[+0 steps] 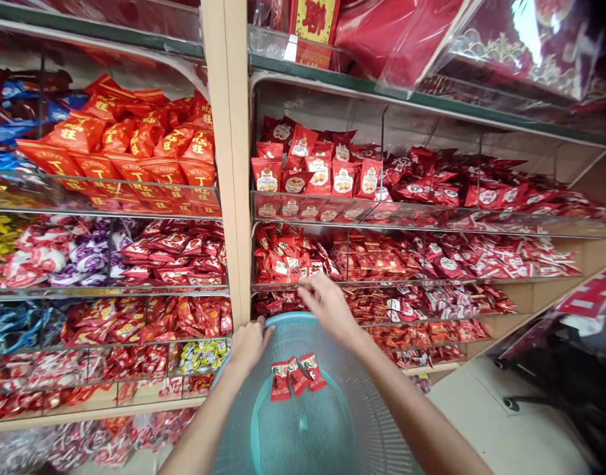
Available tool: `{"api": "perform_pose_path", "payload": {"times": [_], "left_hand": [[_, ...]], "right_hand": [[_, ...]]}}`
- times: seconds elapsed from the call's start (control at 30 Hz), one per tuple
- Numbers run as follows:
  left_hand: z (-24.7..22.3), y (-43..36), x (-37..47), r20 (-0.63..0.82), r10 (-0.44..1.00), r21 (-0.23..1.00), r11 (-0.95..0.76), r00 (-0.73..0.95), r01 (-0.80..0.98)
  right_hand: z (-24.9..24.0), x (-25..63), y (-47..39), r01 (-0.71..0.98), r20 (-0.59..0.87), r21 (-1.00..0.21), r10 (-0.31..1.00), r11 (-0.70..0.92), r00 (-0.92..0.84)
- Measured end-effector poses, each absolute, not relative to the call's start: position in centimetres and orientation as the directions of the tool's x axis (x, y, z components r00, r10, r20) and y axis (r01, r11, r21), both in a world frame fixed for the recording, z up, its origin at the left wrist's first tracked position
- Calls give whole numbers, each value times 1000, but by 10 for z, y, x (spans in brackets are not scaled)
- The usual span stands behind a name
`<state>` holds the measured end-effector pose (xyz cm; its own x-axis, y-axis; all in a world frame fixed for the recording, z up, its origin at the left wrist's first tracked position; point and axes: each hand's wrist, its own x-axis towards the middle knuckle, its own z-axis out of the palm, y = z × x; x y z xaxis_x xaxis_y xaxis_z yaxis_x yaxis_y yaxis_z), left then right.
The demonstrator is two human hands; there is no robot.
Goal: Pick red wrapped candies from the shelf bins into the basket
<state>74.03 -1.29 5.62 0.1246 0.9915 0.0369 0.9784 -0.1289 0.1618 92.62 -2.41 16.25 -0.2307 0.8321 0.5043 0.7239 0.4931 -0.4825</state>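
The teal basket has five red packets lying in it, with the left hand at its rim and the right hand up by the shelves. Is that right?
Not quite: the count is wrong. The head view shows three red packets lying in the teal basket, not five, with the left hand at its rim and the right hand up by the shelves.

Packets (297, 379) in basket (303, 452) | shelves (332, 80) behind | apparently chair (535, 400) far right

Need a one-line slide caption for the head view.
Left hand holds a teal basket with three red packets inside; right hand is beside shelved red packets.
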Motion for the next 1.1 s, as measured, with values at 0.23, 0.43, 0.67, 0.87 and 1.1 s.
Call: {"api": "perform_pose_path", "payload": {"times": [0.23, 0.43, 0.67, 0.87, 1.1], "left_hand": [[56, -13, 740, 56, 989, 158, -143, 136, 977], [56, -14, 740, 42, 991, 168, -130, 125, 977], [58, -15, 741, 30, 993, 177, -114, 110, 978], [62, -16, 742, 9, 995, 170, -98, 98, 980], [58, -15, 742, 47, 993, 163, -119, 113, 979]], "right_hand": [[199, 931, 52, 859, 354, -496, 933, 131, 62], [188, 932, 81, 766, 337, -630, 933, 127, 123], [177, 939, 85, 614, 389, -751, 914, 240, 118], [175, 938, 92, 547, 441, -785, 882, 291, 164], [193, 942, 88, 502, 510, -800, 813, 330, 279]]}}
